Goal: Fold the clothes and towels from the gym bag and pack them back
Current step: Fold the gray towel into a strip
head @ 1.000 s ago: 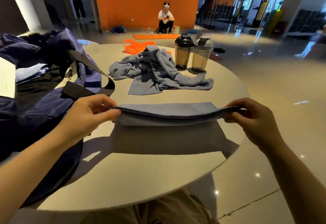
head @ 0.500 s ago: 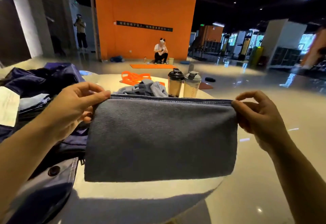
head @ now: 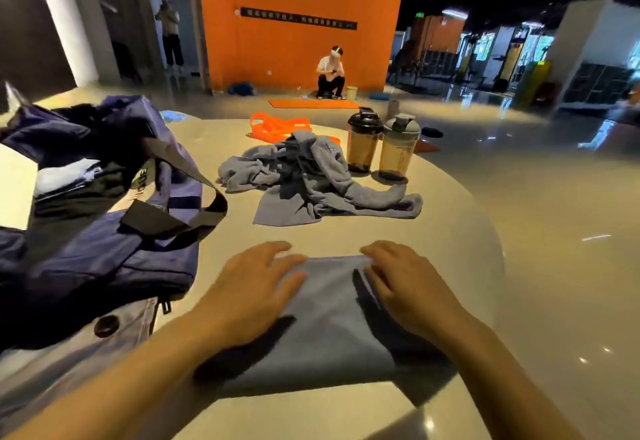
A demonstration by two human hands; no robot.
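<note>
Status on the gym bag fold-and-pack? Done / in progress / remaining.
Done: some dark and pale items already sit inside the open gym bag. In hand: the folded grey towel lies flat on the table, with the left hand and right hand pressing it, fingers straight. Left: the crumpled grey pile near the two shaker bottles is unfolded, and this towel isn't packed yet.

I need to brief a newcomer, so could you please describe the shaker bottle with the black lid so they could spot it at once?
On the round table, beyond the crumpled grey towels, two shaker bottles stand side by side. Of these it is the left one, with a black lid, while its neighbour has a grey lid.
</note>
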